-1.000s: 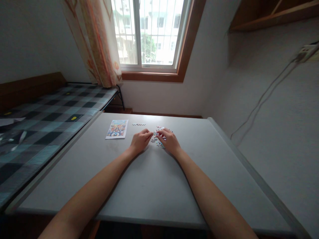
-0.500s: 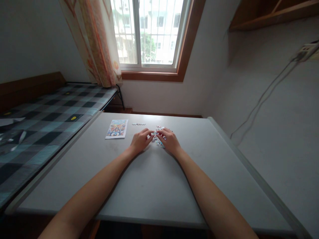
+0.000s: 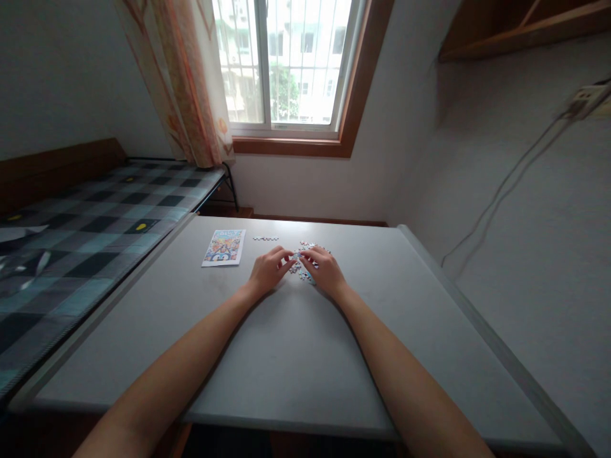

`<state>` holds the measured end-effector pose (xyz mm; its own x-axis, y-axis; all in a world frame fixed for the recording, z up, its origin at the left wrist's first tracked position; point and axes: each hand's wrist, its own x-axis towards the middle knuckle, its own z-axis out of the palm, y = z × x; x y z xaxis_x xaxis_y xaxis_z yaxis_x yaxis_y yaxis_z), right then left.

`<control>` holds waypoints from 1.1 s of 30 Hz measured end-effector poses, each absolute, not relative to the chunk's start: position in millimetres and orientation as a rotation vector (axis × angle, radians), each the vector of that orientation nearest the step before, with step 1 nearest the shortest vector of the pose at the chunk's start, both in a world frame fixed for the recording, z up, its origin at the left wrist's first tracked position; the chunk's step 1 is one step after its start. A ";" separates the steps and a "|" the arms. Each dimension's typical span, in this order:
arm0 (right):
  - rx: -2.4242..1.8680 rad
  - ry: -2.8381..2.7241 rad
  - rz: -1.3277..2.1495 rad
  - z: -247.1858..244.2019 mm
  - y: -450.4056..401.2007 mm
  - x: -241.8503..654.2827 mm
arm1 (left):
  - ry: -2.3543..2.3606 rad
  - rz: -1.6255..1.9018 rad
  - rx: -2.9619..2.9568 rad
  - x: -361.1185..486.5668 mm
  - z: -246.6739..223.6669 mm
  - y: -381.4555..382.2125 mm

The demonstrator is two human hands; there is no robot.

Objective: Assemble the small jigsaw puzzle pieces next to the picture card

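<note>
Small jigsaw puzzle pieces [image 3: 304, 275] lie in a loose pile near the middle of the table, partly hidden by my hands. My left hand [image 3: 268, 270] is at the pile's left side, thumb and fingers pinched at a small pale-blue puzzle piece [image 3: 296, 256]. Facing it from the right, my right hand [image 3: 325, 270] pinches at the same spot, its fingertips close to the left ones. Whether one piece or two are between the fingers is too small to tell. A short joined strip of puzzle pieces [image 3: 265, 238] lies beyond my left hand.
A colourful printed picture sheet [image 3: 223, 248] lies left of my hands on the white table [image 3: 286, 356]. A bed with a checked cover [image 3: 95, 235] adjoins the table's left side. The wall with a hanging cable [image 3: 496, 191] is at the right, a window [image 3: 300, 70] ahead.
Both hands stay in nearly the same place over the pile. Only slight finger movement shows around the pale-blue piece.
</note>
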<state>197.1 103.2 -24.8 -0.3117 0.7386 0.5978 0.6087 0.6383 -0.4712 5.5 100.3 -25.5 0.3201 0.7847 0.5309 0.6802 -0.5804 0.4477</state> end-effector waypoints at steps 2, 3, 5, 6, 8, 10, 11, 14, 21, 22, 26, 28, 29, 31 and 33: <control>-1.045 -2.033 0.182 -25.1 103.5 196.8 | 1.350 1.102 2.436 5.6 -24.8 100.0; -1.044 -2.036 0.176 -25.2 103.5 196.8 | 1.346 1.101 2.437 5.6 -24.5 99.7; -1.045 -2.042 0.176 -25.4 103.6 196.7 | 1.336 1.093 2.443 5.6 -24.3 99.4; -1.046 -2.044 0.180 -25.6 103.6 196.6 | 1.330 1.089 2.447 5.5 -24.4 99.3; -1.050 -2.046 0.189 -25.8 103.6 196.6 | 1.321 1.082 2.454 5.2 -25.1 99.6; -1.052 -2.046 0.190 -25.8 103.5 196.5 | 1.313 1.083 2.457 4.8 -25.7 100.0; -1.051 -2.046 0.189 -25.6 103.4 196.4 | 1.310 1.084 2.457 4.6 -25.9 100.2; -1.044 -2.048 0.190 -24.2 102.4 196.0 | 1.307 1.086 2.462 4.2 -25.6 100.2; -1.036 -2.049 0.185 -24.6 102.5 196.0 | 1.311 1.102 2.470 4.7 -25.9 99.9; -1.036 -2.052 0.179 -25.5 103.1 196.2 | 1.310 1.103 2.471 4.8 -26.1 100.0; -1.034 -2.053 0.155 -29.1 105.7 197.3 | 1.298 1.106 2.470 5.5 -25.4 99.1; -1.040 -2.053 0.149 -30.1 106.5 197.8 | 1.288 1.107 2.465 6.1 -23.7 97.6; -1.043 -2.055 0.148 -30.4 106.8 197.9 | 1.286 1.105 2.464 6.4 -22.7 96.8; -1.045 -2.058 0.149 -30.6 107.1 198.1 | 1.289 1.096 2.465 7.0 -20.9 95.5; -1.037 -2.062 0.154 -30.6 107.0 198.1 | 1.296 1.093 2.461 7.2 -20.2 95.2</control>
